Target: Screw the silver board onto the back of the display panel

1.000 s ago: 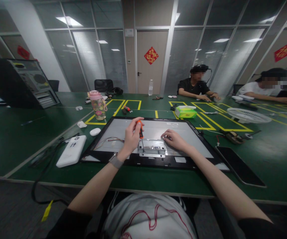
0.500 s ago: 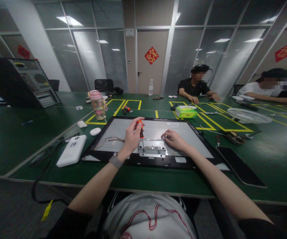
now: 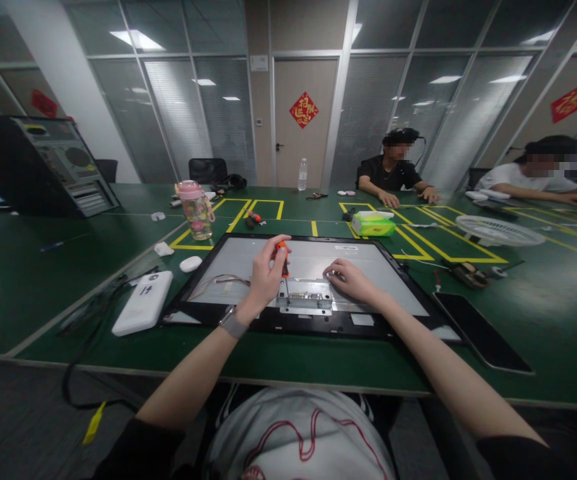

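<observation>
My left hand is closed around the orange and black handle of a screwdriver. The screwdriver stands nearly upright, its thin shaft reaching down to the left end of a silver metal bracket with connectors along it. My right hand has its fingers curled in at the bracket's upper right corner, gripping it there; the fingertips are partly hidden. Both hands are over a black-framed display panel lying with its grey metal back up. Thin wires run across the panel's left side.
Left of the panel are a white power bank, a white case and a pink-lidded bottle. A black phone lies to the right. Farther back are a tissue pack, a white round grille and two people.
The view has shifted very slightly. Both hands keep their places, with the screwdriver still upright at the bracket. The far-right person's hands have moved a little.
</observation>
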The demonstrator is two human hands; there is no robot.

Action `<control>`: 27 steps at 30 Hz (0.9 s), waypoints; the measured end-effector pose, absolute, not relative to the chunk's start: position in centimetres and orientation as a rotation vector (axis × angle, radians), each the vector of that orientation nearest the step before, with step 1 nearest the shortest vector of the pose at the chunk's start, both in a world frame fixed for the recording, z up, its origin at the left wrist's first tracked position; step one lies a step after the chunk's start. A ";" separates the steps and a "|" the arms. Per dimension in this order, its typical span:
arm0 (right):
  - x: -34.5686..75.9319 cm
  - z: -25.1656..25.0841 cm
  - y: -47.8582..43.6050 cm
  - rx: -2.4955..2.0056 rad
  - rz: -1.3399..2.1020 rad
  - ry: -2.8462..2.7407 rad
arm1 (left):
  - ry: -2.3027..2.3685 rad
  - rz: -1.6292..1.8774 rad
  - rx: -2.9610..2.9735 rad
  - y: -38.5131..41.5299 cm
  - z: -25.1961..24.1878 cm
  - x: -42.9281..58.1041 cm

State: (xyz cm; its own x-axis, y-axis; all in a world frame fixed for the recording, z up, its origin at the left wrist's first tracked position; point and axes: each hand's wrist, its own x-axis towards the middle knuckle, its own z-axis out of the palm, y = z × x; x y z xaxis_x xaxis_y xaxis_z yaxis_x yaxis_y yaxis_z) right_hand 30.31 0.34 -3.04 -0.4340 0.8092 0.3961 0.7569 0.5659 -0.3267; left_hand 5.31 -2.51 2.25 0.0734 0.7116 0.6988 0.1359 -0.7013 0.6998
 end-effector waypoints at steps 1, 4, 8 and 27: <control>30.3 -3.0 0.3 -1.253 0.135 -2.289 | 0.840 1.667 1.903 -2.5 2.2 5.3; 30.2 -2.9 0.2 -1.252 0.136 -2.280 | 0.840 1.671 1.915 -2.4 2.2 5.3; 30.2 -2.9 0.2 -1.246 0.143 -2.276 | 0.843 1.668 1.930 -2.5 2.2 5.3; 30.3 -2.8 0.1 -1.238 0.144 -2.287 | 0.842 1.679 1.942 -2.6 2.3 5.3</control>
State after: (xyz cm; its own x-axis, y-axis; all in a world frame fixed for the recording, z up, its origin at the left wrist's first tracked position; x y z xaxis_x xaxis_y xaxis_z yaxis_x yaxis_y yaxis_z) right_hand 30.29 0.12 -2.85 -0.4390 0.8042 0.4007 0.7476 0.5743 -0.3335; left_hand 5.28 -2.60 2.31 0.0790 0.6915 0.7181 0.1621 -0.7196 0.6752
